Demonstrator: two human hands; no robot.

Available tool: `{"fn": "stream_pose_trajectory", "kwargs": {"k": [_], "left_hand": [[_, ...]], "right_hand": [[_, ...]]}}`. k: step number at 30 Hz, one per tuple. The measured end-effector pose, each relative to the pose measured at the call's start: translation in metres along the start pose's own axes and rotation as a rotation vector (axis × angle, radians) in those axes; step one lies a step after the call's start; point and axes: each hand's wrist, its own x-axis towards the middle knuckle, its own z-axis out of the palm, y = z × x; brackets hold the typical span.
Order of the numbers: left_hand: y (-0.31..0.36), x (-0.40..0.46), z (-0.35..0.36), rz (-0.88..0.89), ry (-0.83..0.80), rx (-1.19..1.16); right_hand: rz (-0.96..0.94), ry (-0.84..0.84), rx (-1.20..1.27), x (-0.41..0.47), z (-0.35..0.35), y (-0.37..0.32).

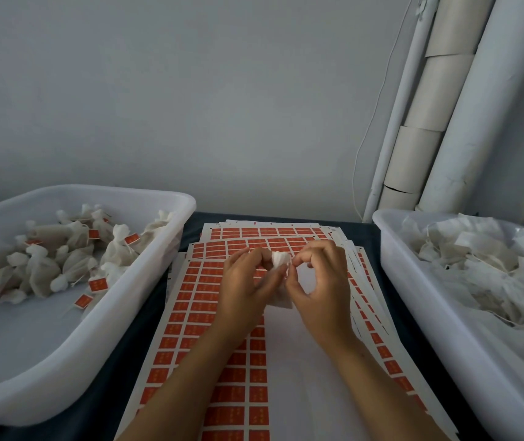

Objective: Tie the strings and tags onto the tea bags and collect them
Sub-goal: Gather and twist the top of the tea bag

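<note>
Thin white filter paper, the tea bag looks light, soft and easily torn, so its gathered neck seems the place to hold. It sits above the tag sheets, gripped by the left hand; the right hand pinches at its neck, string too fine to see.

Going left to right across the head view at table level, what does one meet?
Left tub with tied, tagged tea bags → left hand → tea bag pinched between both hands, over the red tag sheets → right hand → right tub of untied bags.
</note>
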Motion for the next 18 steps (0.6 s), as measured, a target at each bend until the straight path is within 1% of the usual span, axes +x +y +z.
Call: {"fn": "stream_pose_trajectory", "kwargs": {"k": [6, 11, 14, 16, 18], "left_hand": [[-0.0006, 0.0006, -0.0003, -0.060, 0.013, 0.026], [0.0007, 0.0007, 0.0002, -0.099, 0.021, -0.016], [0.0018, 0.0008, 0.0023, -0.131, 0.023, -0.075], [0.0019, 0.0003, 0.0030, -0.145, -0.011, -0.150], [0.0012, -0.0004, 0.0021, -0.142, -0.090, -0.213]], "right_hand": [[0.054, 0.092, -0.033, 0.0024, 0.0016, -0.0024], [0.131, 0.125, 0.006, 0.0028, 0.0004, -0.0019], [0.138, 0.129, 0.007, 0.0026, 0.0015, -0.0026], [0.141, 0.129, 0.014, 0.0031, 0.0017, -0.0028], [0.138, 0.124, 0.017, 0.0036, 0.0003, -0.0015]]}}
